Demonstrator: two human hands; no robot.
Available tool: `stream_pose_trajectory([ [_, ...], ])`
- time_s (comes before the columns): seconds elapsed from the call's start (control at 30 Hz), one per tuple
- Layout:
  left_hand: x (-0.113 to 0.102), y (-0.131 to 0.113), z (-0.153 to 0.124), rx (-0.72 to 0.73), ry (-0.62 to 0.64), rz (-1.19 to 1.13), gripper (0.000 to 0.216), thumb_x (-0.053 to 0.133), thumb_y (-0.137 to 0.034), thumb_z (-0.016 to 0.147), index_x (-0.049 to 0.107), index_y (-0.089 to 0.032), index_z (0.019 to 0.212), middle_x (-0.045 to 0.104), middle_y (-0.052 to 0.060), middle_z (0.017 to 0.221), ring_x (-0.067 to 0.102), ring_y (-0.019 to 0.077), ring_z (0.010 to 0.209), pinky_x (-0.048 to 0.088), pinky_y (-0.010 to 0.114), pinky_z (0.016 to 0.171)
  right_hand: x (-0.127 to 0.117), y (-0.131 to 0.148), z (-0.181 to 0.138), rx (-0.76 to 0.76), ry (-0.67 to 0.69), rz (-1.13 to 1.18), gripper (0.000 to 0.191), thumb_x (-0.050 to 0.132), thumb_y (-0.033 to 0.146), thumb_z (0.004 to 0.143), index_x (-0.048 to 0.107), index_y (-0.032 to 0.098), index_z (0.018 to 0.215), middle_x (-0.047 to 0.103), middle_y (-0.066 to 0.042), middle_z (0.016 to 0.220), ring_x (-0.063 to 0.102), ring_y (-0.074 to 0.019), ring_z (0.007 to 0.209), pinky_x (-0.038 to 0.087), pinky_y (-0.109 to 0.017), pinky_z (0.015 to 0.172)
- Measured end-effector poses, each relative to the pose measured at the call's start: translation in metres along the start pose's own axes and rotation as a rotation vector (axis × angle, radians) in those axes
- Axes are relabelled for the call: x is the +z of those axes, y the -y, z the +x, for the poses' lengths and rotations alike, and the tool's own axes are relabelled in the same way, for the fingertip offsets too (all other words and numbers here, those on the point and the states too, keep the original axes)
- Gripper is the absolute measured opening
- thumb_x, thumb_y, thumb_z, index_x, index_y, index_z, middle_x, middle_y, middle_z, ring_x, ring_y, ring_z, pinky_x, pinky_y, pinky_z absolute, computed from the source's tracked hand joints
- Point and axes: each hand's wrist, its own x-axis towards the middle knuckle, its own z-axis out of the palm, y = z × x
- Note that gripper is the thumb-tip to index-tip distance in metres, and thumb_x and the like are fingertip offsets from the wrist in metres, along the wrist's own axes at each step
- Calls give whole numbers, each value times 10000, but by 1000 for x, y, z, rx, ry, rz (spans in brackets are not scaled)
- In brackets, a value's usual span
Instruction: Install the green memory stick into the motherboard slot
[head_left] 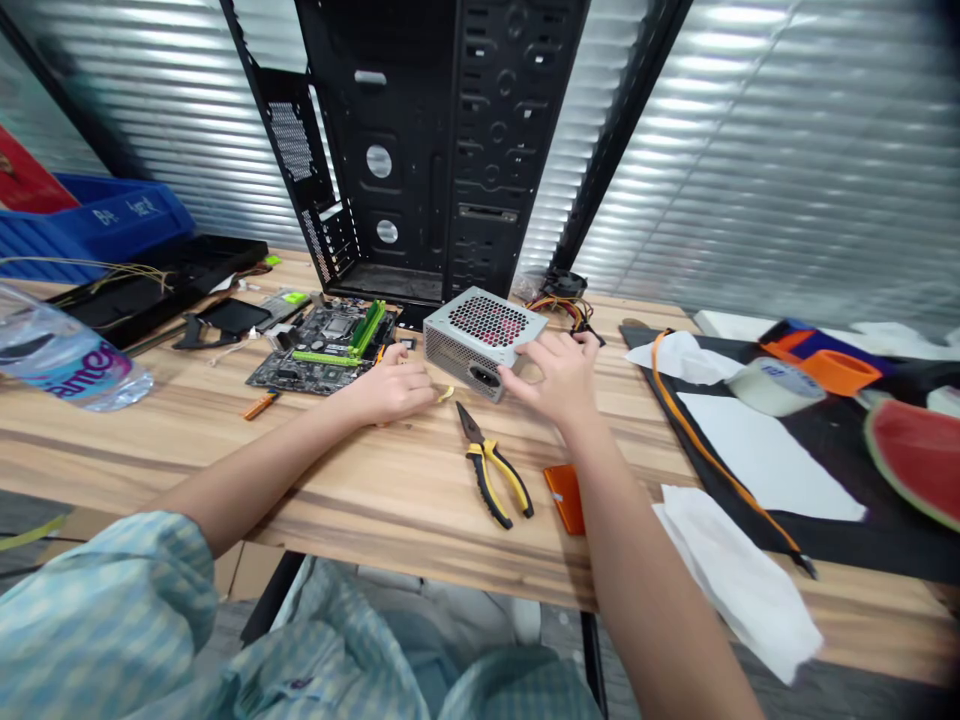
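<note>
My left hand point(397, 388) rests on the table with its fingers curled in; orange bits show above and below it, but what it holds is hidden. Just behind it lies a motherboard point(330, 345) with green memory sticks. My right hand point(553, 378) is on the right side of a grey power supply point(442, 345), thumb at the front corner near the socket and fingers along the edge. Some fingertips reach the cables point(574, 310) behind it. Between my hands, yellow-and-black needle-nose pliers point(491, 465) lie with handles slightly apart. A small yellowish strip point(447, 394) is near my left fingertips.
A black computer case point(405, 130) stands at the back. An orange flat box point(564, 497) sits by my right forearm. At left are a water bottle point(82, 360) and a blue bin point(112, 225); at right, a black mat point(817, 540) with papers, tape and an orange cable point(705, 440).
</note>
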Motion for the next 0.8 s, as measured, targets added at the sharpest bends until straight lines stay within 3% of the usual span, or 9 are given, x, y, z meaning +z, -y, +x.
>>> stream_pose_trajectory([
  [0.27, -1, 1, 1, -110, -11, -136, 302, 459, -355, 986, 712, -267, 846, 638, 33, 714, 513, 168, 735, 248, 389, 907, -2, 2, 0, -1, 13, -3, 312, 554, 490, 881, 681, 206, 881, 705, -65, 974, 548, -248, 909, 229, -436, 952],
  [0.37, -2, 0, 1, -155, -28, -132, 237, 552, -376, 949, 719, -270, 819, 656, 28, 726, 523, 172, 738, 236, 397, 913, -3, 2, 0, 0, 23, -8, 315, 547, 490, 885, 683, 206, 893, 702, -71, 985, 544, -252, 916, 229, -436, 950],
  [0.47, -2, -2, 3, -236, -122, -241, 163, 686, -404, 867, 736, -262, 802, 695, 32, 774, 558, 180, 767, 252, 399, 920, -5, 3, 0, -1, 39, -12, 329, 541, 500, 888, 686, 205, 905, 697, -74, 997, 537, -253, 924, 227, -435, 950],
  [0.57, -2, -10, 7, -350, -329, -533, 186, 796, -410, 764, 746, -231, 773, 702, 45, 785, 592, 190, 795, 351, 367, 865, -6, 3, 0, 0, 38, -18, 368, 548, 543, 880, 691, 207, 925, 696, -78, 1004, 531, -261, 939, 211, -446, 962],
  [0.67, -4, -24, 13, -465, -521, -975, 236, 853, -401, 692, 738, -195, 704, 666, 38, 742, 594, 169, 744, 433, 317, 742, -7, 5, -1, 7, 27, -29, 417, 546, 591, 871, 698, 209, 943, 701, -84, 999, 525, -270, 941, 193, -463, 976],
  [0.8, -8, -44, 20, -497, -576, -1480, 242, 917, -363, 602, 748, -200, 656, 623, 5, 708, 597, 130, 670, 460, 293, 686, -9, 10, -1, 16, 10, -51, 456, 525, 613, 878, 704, 203, 967, 706, -89, 995, 528, -273, 930, 193, -477, 982],
])
